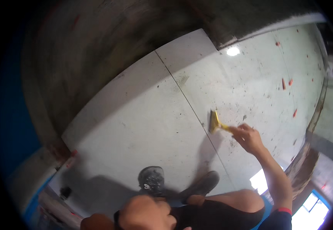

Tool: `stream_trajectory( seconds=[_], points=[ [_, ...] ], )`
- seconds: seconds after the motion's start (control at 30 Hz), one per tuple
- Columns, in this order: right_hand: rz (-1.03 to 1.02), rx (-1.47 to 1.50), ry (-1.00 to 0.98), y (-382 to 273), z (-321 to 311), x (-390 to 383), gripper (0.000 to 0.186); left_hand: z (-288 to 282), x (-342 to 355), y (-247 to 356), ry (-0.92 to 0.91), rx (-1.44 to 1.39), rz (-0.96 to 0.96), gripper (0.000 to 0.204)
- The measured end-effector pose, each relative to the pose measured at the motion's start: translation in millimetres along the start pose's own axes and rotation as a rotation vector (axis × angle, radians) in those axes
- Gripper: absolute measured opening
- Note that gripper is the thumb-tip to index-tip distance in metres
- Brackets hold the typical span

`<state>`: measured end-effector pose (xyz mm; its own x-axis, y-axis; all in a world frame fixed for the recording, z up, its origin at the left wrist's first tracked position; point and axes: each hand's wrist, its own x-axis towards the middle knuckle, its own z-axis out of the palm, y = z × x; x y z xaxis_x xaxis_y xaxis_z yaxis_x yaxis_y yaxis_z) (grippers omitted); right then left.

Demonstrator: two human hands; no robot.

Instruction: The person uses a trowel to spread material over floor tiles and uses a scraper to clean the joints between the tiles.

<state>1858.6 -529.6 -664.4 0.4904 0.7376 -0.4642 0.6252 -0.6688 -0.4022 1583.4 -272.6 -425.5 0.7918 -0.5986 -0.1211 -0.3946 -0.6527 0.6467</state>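
My right hand (pixel 247 138) is closed around the yellow handle of a wide-bladed scraper (pixel 216 123). The scraper's head is over a large pale floor tile (pixel 258 84), just right of the dark joint between two tiles; whether the blade touches the surface, I cannot tell. My left hand (pixel 147 212) is close to my body at the lower edge, blurred, with its fingers curled in. Anything inside those fingers is hidden. Dark specks and small crumbs are scattered over the tiles, mostly right of the joint.
Several small red plastic pieces (pixel 284 84) lie along the right-hand tiles. My dark shoes (pixel 151 179) stand on the left tile. Rough dark concrete (pixel 109 42) borders the tiles at the far side. A blue surface (pixel 14 111) is at far left, a wooden piece (pixel 305 168) at right.
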Motion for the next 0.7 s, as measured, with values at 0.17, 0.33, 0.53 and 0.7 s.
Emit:
stream_trajectory(
  seconds=[0.17, 0.33, 0.53, 0.7],
  points=[
    [-0.158, -0.036, -0.182, 21.7, -11.8, 41.6, 0.033, 14.7, 7.2, 25.0, 0.093, -0.126, -0.198, 0.036],
    [-0.428, -0.111, -0.175, -13.3, -22.3, 93.2, 0.029, 19.8, 18.2, 48.2, 0.046, -0.064, -0.272, 0.037],
    [-0.285, -0.201, -0.192, 5.7, -30.7, 97.5, 0.029, 11.2, 32.8, 56.1, -0.033, -0.111, -0.308, 0.039],
    [-0.144, -0.252, -0.206, 6.4, -49.2, 105.4, 0.022, 12.4, 40.8, 57.6, -0.102, -0.138, -0.292, 0.039]
  ],
)
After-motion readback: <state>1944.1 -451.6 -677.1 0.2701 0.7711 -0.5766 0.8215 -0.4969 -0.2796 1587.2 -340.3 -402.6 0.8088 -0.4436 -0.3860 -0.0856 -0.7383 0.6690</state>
